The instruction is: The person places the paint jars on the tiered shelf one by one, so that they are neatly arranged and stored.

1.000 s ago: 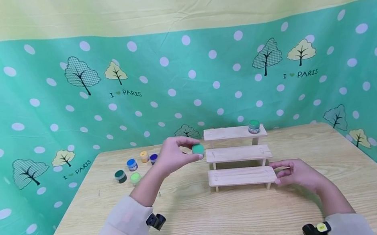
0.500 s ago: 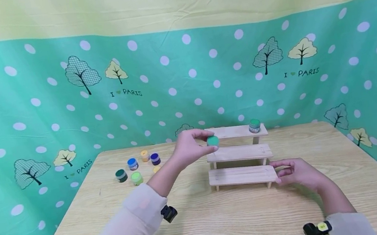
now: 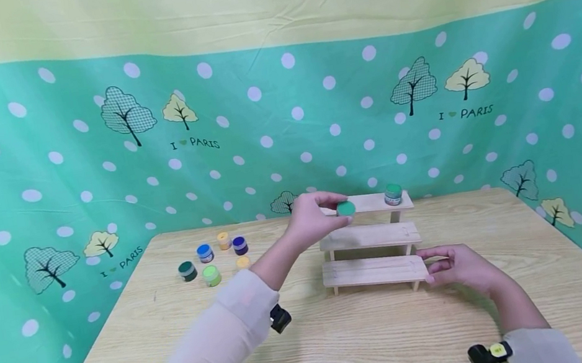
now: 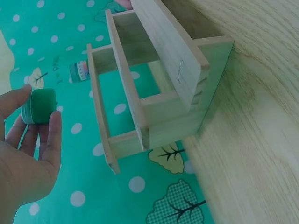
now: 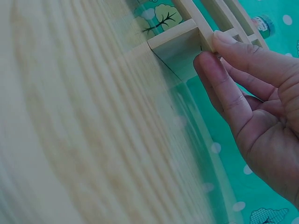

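My left hand (image 3: 309, 219) pinches a small paint jar with a green lid (image 3: 346, 208) between thumb and fingers. In the head view it overlaps the left part of the top board of a three-step wooden display stand (image 3: 369, 272). The left wrist view shows the jar (image 4: 43, 106) apart from the stand (image 4: 175, 51). A second green-lidded paint jar (image 3: 393, 194) stands upright at the right end of the top step. With thumb and fingers, my right hand (image 3: 462, 270) grips the right end of the lowest step, as the right wrist view also shows (image 5: 261, 112).
Left of the stand, several paint jars stand on the wooden table (image 3: 383, 343): dark green (image 3: 187, 271), light green (image 3: 211, 275), blue (image 3: 204, 253), purple (image 3: 240, 245) and orange-yellow (image 3: 224, 240). A dotted green curtain (image 3: 301, 136) hangs behind the table.
My left hand has carried the green-lidded paint jar rightward and slightly up, from left of the stand to its top step. My right hand stays on the lowest step.
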A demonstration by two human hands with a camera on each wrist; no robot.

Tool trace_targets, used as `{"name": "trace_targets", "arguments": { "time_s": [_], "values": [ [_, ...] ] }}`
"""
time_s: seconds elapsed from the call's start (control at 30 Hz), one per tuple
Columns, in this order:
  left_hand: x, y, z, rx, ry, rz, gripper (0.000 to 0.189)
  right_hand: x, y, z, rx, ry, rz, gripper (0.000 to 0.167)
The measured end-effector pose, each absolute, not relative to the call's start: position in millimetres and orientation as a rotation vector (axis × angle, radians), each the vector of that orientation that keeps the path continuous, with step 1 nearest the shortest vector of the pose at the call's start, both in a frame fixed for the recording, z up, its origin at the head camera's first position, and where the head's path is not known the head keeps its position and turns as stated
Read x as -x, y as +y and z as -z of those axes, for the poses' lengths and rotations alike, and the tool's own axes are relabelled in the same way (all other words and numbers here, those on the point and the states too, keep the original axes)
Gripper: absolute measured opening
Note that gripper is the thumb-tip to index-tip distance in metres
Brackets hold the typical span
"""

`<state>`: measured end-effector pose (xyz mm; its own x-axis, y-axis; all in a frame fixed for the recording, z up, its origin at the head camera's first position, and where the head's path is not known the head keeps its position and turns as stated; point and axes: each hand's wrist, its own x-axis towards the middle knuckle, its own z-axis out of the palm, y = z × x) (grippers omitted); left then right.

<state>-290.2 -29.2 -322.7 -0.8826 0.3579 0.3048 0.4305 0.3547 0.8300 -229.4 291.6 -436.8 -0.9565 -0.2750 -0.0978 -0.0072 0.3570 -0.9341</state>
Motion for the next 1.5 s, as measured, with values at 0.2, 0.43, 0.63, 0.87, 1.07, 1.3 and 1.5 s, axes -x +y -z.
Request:
{"name": "trace_targets", "arguments": {
  "time_s": [0.2,0.43,0.63,0.87,1.07,1.3,1.5],
  "values": [
    [297,-19,324,0.71,-2.53,1.543,0.035,229,292,437,0.252,2.377,1.642,0.069],
    [307,-9,325,0.675,-2.498,1.601,0.035,229,292,437,0.251,2.391,1.626,0.069],
    [316,1,327,0.64,-2.503,1.615,0.035,231,293,437,0.227,2.409,1.611,0.07],
    [326,12,332,0.586,-2.505,1.674,0.035,231,293,437,0.239,2.407,1.608,0.069],
    [336,18,341,0.596,-2.501,1.652,0.035,231,293,437,0.234,2.41,1.609,0.069],
    [343,23,348,0.579,-2.508,1.635,0.035,230,292,438,0.249,2.398,1.616,0.069],
    [347,23,348,0.574,-2.524,1.596,0.036,231,292,438,0.247,2.401,1.609,0.07]
  ]
}}
